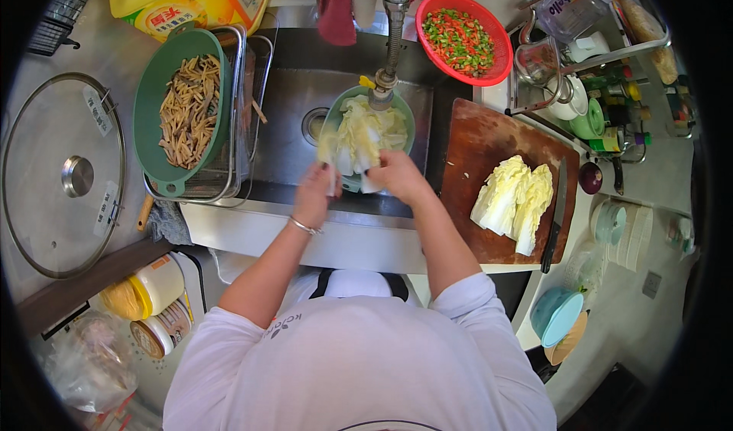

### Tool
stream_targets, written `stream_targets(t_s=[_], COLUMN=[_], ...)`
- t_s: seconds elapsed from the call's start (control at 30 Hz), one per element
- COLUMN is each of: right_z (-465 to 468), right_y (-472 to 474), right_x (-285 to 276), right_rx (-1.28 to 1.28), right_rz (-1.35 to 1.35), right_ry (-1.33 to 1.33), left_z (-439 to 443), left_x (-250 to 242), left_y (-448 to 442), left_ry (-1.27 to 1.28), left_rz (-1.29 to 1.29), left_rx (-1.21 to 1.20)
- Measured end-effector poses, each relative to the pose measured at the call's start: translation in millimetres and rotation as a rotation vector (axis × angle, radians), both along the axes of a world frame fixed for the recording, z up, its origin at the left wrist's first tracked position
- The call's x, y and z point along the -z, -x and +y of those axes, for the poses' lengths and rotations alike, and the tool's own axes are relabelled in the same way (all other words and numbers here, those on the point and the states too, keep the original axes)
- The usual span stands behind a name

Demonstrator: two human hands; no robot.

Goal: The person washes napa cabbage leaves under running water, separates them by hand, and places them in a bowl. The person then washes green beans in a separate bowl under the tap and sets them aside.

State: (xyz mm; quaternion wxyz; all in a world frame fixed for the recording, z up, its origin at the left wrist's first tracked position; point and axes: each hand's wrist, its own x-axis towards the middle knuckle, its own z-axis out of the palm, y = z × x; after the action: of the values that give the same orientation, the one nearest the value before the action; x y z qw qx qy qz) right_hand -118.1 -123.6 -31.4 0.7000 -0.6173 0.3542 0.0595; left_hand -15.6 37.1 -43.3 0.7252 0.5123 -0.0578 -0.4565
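Over the near rim of a green bowl (410, 123) in the sink, my left hand (315, 193) holds a napa cabbage piece (327, 151), blurred by motion. My right hand (399, 174) grips another cabbage leaf (372, 144) by its white stem end. More pale yellow leaves lie in the bowl, beneath the metal faucet (393, 41) with its small yellow lever. To the right, cut napa cabbage (509, 202) rests on a brown wooden cutting board (475, 127), beside a knife (554, 225).
A green colander (146, 104) of brown strips sits on a wire rack at the sink's left. Behind the board stands a red basket (426, 59) of chopped red and green peppers. A glass lid (40, 173) lies far left, and a metal shelf (607, 56) with bottles stands right.
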Motion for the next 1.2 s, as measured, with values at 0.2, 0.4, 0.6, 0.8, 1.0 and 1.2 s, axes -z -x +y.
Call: stream_targets(t_s=[0.2, 0.4, 0.6, 0.8, 1.0, 1.2], right_z=[-4, 10, -23, -30, -15, 14], right_y=[4, -14, -30, -52, -12, 19], right_x=[34, 58, 93, 100, 45, 27], right_rx=[-0.140, -0.191, 0.141, 0.116, 0.343, 0.423], right_rz=[0.289, 0.276, 0.380, 0.374, 0.170, -0.055], right_ry=[0.605, 0.745, 0.865, 0.812, 0.193, 0.054], left_z=[3, -17, -42, -39, -63, -68], left_x=[8, 55, 84, 69, 46, 30], left_y=[-55, -39, -36, -37, -29, -14], left_ry=[-0.393, -0.645, -0.716, -0.760, -0.527, -0.386], left_rz=[-0.194, -0.481, -0.872, -0.477, 0.256, -0.113], left_rx=[0.205, 0.413, 0.617, 0.590, 0.370, 0.505])
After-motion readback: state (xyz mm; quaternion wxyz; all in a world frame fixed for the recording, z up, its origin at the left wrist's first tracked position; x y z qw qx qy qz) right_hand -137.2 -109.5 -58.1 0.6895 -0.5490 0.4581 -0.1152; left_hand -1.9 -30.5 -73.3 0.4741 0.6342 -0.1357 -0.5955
